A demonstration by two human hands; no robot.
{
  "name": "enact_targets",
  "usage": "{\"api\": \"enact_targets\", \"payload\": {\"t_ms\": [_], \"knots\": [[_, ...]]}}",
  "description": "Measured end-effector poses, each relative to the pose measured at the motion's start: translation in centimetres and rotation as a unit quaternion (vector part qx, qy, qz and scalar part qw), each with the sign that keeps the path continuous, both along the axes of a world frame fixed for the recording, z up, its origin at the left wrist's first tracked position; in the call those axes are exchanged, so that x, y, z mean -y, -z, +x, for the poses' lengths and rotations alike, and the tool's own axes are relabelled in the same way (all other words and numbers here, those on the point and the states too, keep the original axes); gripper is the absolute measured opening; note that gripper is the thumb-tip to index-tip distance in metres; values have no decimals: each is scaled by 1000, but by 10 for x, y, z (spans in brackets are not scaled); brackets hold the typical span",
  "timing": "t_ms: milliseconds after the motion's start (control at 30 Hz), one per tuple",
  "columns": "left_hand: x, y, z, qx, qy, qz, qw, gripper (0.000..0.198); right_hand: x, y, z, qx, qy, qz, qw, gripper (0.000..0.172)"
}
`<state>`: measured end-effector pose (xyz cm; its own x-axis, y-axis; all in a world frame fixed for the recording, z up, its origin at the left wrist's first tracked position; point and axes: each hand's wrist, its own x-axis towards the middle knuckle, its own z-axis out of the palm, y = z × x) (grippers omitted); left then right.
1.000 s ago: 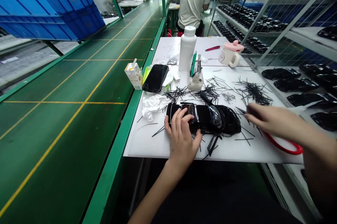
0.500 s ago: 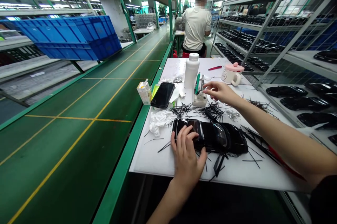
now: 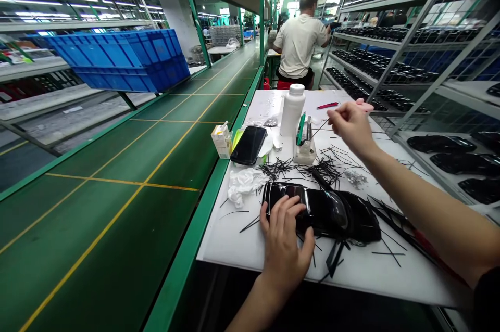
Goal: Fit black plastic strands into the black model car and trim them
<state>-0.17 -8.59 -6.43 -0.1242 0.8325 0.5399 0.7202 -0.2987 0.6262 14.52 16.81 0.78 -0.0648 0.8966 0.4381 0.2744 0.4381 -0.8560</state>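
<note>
A glossy black model car [image 3: 326, 215] lies along the front of the white table. My left hand [image 3: 285, 233] rests over its left end, fingers on the roof and thumb along the near side. Raised above the table, my right hand [image 3: 353, 126] pinches a thin dark stick [image 3: 321, 128], whose far end points down toward a small pale holder [image 3: 304, 154]. In or against that holder stands a green tool [image 3: 300, 128]. Behind the car lie many loose black strips [image 3: 328, 168] and a heap of small clear bits [image 3: 355, 179].
A white bottle [image 3: 292, 111], a phone [image 3: 249, 144], a small carton [image 3: 222, 140] and crumpled tissue [image 3: 244, 186] stand or lie farther back. Left runs a green conveyor [image 3: 156, 207] with blue crates [image 3: 128, 61] beyond it. Racks of black car bodies [image 3: 441, 143] line the right; a person [image 3: 299, 46] sits ahead.
My right hand has moved up and right from the small holder, and a thin dark stick now shows in its fingers. My left hand stays on the car. The view has shifted slightly.
</note>
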Motion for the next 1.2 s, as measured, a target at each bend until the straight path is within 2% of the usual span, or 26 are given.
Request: {"api": "enact_targets", "payload": {"t_ms": [167, 367, 467, 567, 733, 867, 1000, 1200], "knots": [[-3, 4, 1, -2, -3, 13, 1000, 35, 12, -20, 20, -112, -29, -34, 993, 38], [-3, 2, 0, -14, 6, 2, 1000, 34, 78, -24, 34, -176, -62, -98, 977, 31], [-3, -1, 0, -16, 7, -6, 1000, 33, 117, -18, 38, -193, -53, -128, 971, 24], [-4, -1, 0, -14, 8, -9, 1000, 31, 153, -4, 40, -211, -31, -151, 965, 24], [-5, -1, 0, -19, 11, -3, 1000, 30, 197, 27, 42, -189, 30, -111, 975, 21], [-4, -1, 1, -25, 7, -8, 1000, 29, 214, 41, 40, -120, 56, -52, 990, 16], [-4, -1, 1, -22, 6, -7, 1000, 29, 218, 44, 36, -62, 45, -19, 997, 16], [-4, -1, 1, -26, 2, -12, 1000, 28, 219, 51, 35, -31, 33, 6, 999, 16]]}}
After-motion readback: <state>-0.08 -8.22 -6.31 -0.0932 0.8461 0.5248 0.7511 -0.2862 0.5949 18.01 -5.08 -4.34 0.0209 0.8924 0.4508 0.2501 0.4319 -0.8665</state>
